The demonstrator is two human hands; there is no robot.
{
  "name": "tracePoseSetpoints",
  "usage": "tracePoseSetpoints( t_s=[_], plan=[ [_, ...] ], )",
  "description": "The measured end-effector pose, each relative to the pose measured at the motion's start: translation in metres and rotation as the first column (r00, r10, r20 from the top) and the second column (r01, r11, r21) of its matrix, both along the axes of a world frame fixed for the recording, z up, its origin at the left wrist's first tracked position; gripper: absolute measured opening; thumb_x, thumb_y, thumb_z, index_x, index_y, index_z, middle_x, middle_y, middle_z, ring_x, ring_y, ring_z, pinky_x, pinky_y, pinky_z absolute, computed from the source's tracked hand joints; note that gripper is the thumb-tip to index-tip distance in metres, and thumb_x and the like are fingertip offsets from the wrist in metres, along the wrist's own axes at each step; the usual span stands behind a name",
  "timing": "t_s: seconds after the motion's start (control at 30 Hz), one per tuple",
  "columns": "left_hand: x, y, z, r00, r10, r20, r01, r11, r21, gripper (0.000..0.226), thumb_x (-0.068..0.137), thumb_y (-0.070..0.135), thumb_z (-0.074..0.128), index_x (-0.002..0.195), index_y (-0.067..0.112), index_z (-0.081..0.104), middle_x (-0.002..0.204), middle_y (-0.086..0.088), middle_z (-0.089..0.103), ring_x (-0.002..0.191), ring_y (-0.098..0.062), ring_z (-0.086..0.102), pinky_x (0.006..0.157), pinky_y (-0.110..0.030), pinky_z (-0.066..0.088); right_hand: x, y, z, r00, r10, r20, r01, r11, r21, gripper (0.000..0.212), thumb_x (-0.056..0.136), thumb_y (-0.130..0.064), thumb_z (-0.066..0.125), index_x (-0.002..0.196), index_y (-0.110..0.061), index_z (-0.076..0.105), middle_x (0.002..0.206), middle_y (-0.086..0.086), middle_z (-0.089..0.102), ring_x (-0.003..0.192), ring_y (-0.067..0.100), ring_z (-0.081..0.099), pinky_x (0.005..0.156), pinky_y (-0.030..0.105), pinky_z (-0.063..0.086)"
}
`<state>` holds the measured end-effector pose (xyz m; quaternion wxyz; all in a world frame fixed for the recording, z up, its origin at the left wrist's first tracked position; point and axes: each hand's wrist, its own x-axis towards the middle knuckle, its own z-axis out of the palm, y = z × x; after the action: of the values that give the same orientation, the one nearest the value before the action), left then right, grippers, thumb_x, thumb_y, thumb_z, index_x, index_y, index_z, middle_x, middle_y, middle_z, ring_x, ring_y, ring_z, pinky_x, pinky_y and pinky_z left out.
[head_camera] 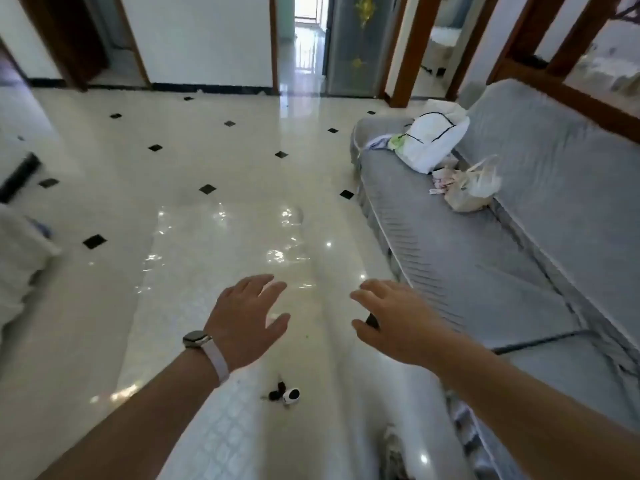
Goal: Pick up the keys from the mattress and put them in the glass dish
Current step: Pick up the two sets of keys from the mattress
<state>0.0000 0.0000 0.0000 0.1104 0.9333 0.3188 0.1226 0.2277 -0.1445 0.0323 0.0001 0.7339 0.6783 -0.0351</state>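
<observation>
White quilted fabric under clear, glossy plastic wrap covers the long mattress (221,341), which stretches away from the viewer down the middle of the view; the plastic throws bright, crinkled reflections. Low on this mattress, between the two forearms, lies the small bunch of keys (282,393): dark key heads joined to a rounded white fob with dark markings. It is blurred, so finer detail cannot be told.

Both bare hands reach forward above the mattress, beyond the keys and not touching them. The left hand (247,322) has its palm down and fingers (258,284) spread wide, holding nothing; its wrist carries a watch with a metal case and a pale pink band (207,351). The right hand (394,322) is likewise spread, fingers loosely curved; a small dark shape shows beneath its palm, and whether it is held cannot be told.

Just to the right runs a long sofa draped in a grey quilted cover (519,216) with a ribbed front edge. On its seat sit a white bag with dark trim (431,140) and a pale plastic bag (474,188). Glossy cream floor tiles (166,147) with small black diamond insets spread to white walls, dark wooden door frames and a bright doorway (306,43) at the far end.
</observation>
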Motion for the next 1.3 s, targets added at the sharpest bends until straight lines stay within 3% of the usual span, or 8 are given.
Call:
tracePoseSetpoints(
  t_s=[0.1,0.3,0.47,0.7,0.9,1.0,1.13,1.3],
  plan=[
    [0.000,0.013,-0.017,0.988,0.148,0.048,-0.149,0.989,0.008,0.050,0.079,0.037,0.067,0.122,0.011,0.063,0.125,-0.016,0.063,0.114,-0.036,0.058,0.090,-0.051,0.048,0.018,0.047,-0.016,0.989,0.140,-0.046,-0.141,0.990,-0.019,0.052,0.089,-0.049,0.048,0.132,-0.020,0.052,0.135,0.006,0.056,0.120,0.028,0.052,0.097,0.039,0.038],
    [0.033,0.017,-0.073,0.895,0.440,-0.066,-0.445,0.892,-0.079,0.051,0.083,0.040,0.064,0.128,0.017,0.057,0.132,-0.012,0.059,0.121,-0.033,0.052,0.094,-0.049,0.043,0.071,0.134,-0.075,0.920,0.360,-0.157,-0.374,0.925,-0.072,0.052,0.089,-0.049,0.047,0.131,-0.020,0.052,0.133,0.007,0.056,0.122,0.030,0.050,0.100,0.043,0.040],
    [0.072,0.016,-0.119,0.802,0.574,-0.165,-0.597,0.780,-0.185,0.051,0.085,0.038,0.062,0.131,0.016,0.055,0.135,-0.012,0.056,0.123,-0.031,0.050,0.098,-0.047,0.039,0.106,0.185,-0.124,0.862,0.456,-0.222,-0.493,0.856,-0.157,0.049,0.090,-0.046,0.044,0.131,-0.019,0.049,0.131,0.004,0.054,0.119,0.027,0.049,0.098,0.042,0.040],
    [0.080,0.017,-0.235,0.668,0.697,-0.260,-0.733,0.557,-0.391,0.051,0.090,0.041,0.053,0.135,0.019,0.050,0.140,-0.007,0.051,0.128,-0.027,0.043,0.101,-0.044,0.038,0.100,0.232,-0.238,0.815,0.516,-0.265,-0.572,0.789,-0.225,0.048,0.088,-0.040,0.049,0.130,-0.017,0.049,0.125,0.007,0.057,0.115,0.032,0.052,0.091,0.042,0.044],
    [0.068,-0.008,-0.378,0.513,0.780,-0.359,-0.782,0.251,-0.570,0.049,0.088,0.040,0.056,0.132,0.021,0.050,0.139,-0.003,0.051,0.124,-0.026,0.045,0.099,-0.042,0.039,0.077,0.253,-0.382,0.834,0.406,-0.373,-0.524,0.796,-0.305,0.048,0.089,-0.036,0.054,0.133,-0.016,0.049,0.134,0.007,0.052,0.118,0.030,0.050,0.088,0.038,0.043],
    [0.063,-0.019,-0.439,0.474,0.794,-0.381,-0.773,0.167,-0.612,0.052,0.086,0.039,0.059,0.134,0.021,0.048,0.141,-0.003,0.048,0.126,-0.026,0.043,0.100,-0.043,0.038,0.069,0.263,-0.448,0.849,0.376,-0.371,-0.497,0.805,-0.323,0.050,0.089,-0.036,0.054,0.135,-0.016,0.047,0.137,0.008,0.050,0.119,0.031,0.049,0.088,0.039,0.044],
    [0.063,-0.035,-0.496,0.463,0.824,-0.326,-0.729,0.144,-0.669,0.056,0.081,0.041,0.063,0.132,0.022,0.048,0.132,0.000,0.052,0.121,-0.025,0.046,0.099,-0.043,0.039,0.058,0.283,-0.511,0.896,0.285,-0.340,-0.392,0.868,-0.305,0.052,0.086,-0.035,0.054,0.134,-0.016,0.047,0.130,0.009,0.051,0.116,0.032,0.049,0.084,0.040,0.044],
    [0.066,-0.050,-0.527,0.492,0.832,-0.258,-0.773,0.281,-0.568,0.065,0.070,0.054,0.065,0.126,0.025,0.051,0.129,0.005,0.052,0.117,-0.023,0.037,0.098,-0.043,0.037,0.047,0.314,-0.553,0.904,0.266,-0.336,-0.345,0.917,-0.202,0.052,0.081,-0.036,0.059,0.127,-0.014,0.050,0.126,0.013,0.050,0.113,0.035,0.048,0.086,0.040,0.043]
  ],
)
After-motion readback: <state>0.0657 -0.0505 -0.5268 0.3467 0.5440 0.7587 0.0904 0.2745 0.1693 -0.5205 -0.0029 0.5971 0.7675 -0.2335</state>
